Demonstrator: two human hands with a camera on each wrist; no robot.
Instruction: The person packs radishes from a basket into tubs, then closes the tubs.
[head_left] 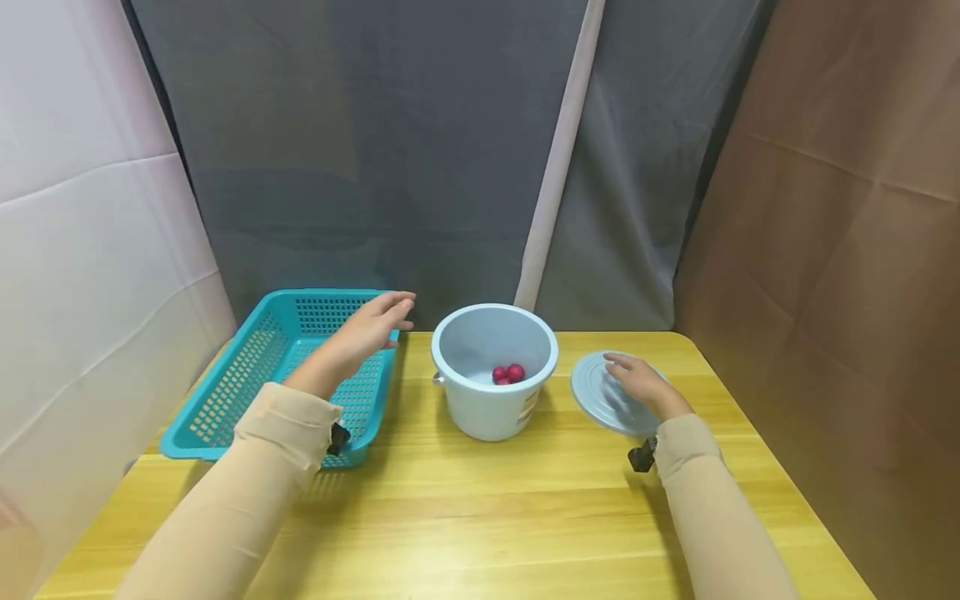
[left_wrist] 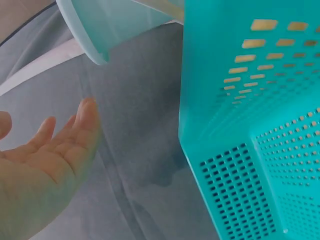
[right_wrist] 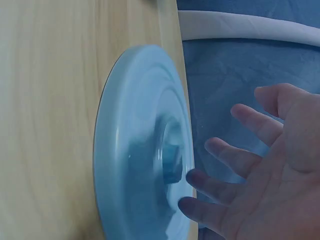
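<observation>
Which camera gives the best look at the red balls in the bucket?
The head view: it looks down into the open bucket, showing the red balls at the bottom. The left wrist view shows only the bucket's outside; the right wrist view shows neither.

You wear long, close-fitting beige sleeves on both arms, each ending at the wrist, so your left hand [head_left: 365,330] and right hand [head_left: 642,382] are bare (no gloves). A small black device sits under each cuff.

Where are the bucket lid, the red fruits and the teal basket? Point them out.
bucket lid [head_left: 600,392]: head view, bare top left of the hand.
red fruits [head_left: 508,374]: head view, inside the bucket.
teal basket [head_left: 247,375]: head view, left wall.
</observation>
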